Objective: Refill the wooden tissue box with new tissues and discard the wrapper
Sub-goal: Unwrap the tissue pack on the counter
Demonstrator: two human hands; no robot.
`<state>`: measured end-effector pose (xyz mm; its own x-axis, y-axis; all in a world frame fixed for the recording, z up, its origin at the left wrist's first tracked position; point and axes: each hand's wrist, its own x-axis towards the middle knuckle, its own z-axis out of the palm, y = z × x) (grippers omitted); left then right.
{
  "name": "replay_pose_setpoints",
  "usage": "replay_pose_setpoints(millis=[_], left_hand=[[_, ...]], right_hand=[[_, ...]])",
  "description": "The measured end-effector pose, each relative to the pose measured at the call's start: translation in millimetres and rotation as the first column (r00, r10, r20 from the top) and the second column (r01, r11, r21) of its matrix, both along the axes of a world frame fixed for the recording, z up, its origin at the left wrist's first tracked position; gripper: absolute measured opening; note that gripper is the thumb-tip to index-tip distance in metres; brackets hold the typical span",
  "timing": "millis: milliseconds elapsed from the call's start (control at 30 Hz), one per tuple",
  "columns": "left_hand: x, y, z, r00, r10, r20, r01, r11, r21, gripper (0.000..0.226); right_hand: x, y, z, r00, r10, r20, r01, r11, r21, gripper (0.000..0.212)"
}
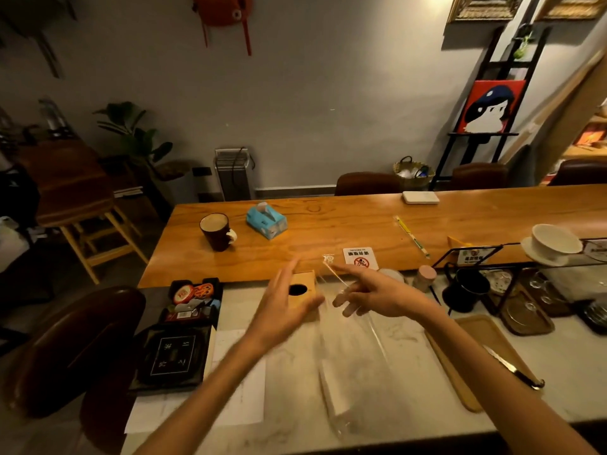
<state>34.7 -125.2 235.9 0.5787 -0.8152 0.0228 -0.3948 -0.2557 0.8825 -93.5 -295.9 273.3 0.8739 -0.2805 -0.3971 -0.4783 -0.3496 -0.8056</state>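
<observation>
A: While the long wooden table (361,221) fills the middle of the frame, the clear wrapper (353,362) hangs at lower centre, pinched near its top by the right hand (377,295).

B: Yeah, and the left hand (282,307) is splayed, holding nothing, right in front of the wooden tissue box (303,290). Blue tissue pack (266,221) sits upper-middle, beside the dark mug (216,231).

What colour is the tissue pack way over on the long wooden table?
Light blue with white patches: the tissue pack shows in the head view, beside the dark mug.
</observation>
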Motion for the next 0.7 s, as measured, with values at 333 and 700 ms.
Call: replay_pose_setpoints(millis=[333, 700], left_hand=[[41, -38, -18, 0.920, -0.311, -0.239, 0.307, 0.950, -0.056, 0.026], [50, -36, -39, 0.926, -0.184, -0.329, 0.147, 0.980, -0.135, 0.031]], right_hand=[[-4, -29, 7, 1.000, 0.013, 0.001, -0.011, 0.922, -0.387, 0.031], [37, 7, -52, 0.849, 0.256, 0.463, 0.318, 0.453, -0.833, 0.025]])
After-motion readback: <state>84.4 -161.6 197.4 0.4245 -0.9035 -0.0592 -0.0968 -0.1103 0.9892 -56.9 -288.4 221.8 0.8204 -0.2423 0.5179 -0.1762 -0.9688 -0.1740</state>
